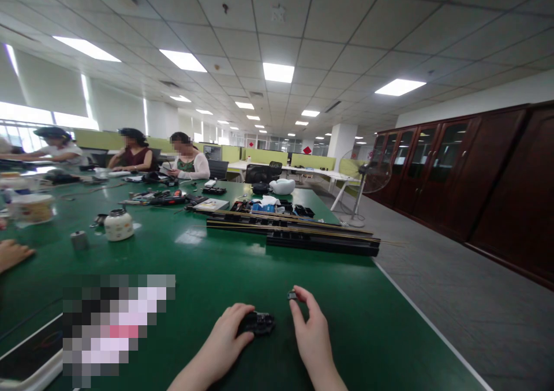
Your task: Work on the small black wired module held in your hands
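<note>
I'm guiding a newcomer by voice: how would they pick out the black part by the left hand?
Start at the green table, on the near side of the long black strips. There, the left hand holds the black part between thumb and fingers. It is far shorter than those strips and larger than the small piece in the right hand.

Ceiling panels and windows give bright light, with pale glare on the green tabletop.

The table is green, device black, small part apparently grey.
</note>
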Tool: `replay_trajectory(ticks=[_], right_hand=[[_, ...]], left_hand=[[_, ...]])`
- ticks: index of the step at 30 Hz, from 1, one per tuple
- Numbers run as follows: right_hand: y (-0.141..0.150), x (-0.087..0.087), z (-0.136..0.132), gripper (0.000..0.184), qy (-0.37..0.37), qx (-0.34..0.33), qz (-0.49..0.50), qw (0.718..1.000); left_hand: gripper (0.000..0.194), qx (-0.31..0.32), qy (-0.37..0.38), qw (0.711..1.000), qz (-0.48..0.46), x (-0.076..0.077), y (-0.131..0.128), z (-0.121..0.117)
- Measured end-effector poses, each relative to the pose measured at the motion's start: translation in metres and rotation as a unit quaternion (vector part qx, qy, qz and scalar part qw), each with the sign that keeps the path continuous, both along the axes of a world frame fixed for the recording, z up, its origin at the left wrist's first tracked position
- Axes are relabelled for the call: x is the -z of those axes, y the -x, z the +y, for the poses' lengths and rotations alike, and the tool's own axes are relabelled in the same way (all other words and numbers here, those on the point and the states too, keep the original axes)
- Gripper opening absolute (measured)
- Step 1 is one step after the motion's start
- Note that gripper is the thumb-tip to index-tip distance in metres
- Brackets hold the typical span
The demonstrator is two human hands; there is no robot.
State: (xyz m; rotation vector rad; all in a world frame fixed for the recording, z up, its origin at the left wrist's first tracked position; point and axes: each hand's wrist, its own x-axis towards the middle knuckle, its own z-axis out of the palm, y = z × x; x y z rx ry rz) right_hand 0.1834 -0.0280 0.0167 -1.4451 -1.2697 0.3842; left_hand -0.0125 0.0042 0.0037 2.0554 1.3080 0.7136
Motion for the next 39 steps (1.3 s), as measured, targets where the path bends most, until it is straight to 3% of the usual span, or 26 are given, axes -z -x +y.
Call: replay_trajectory(ticks=[13,19,29,34,39], right_hand=[[-0.013,-0.006,-0.002,0.041,-0.047,0.050,-0.023,0.997],[-0.010,-0.003,-0.001,0.033,-0.032,0.015,-0.055,0.998],[0.017,-0.003,-0.006,0.016,0.076,-0.102,-0.110,0.986],[0.023,-0.004,-0.006,0.019,0.058,-0.148,-0.065,0.985],[0.025,-0.002,-0.006,0.016,0.067,-0.153,-0.126,0.978]], left_hand=[[0.053,-0.016,0.017,1.000,0.018,-0.001,0.000,0.000],[0.055,-0.010,0.017,1.000,0.018,0.000,0.000,0.000],[0.046,-0.001,0.006,1.000,0.010,-0.007,0.000,-0.003],[0.046,0.000,0.007,1.000,0.008,-0.007,0.000,-0.004],[0.045,0.006,0.001,1.000,0.006,-0.003,0.000,-0.001]])
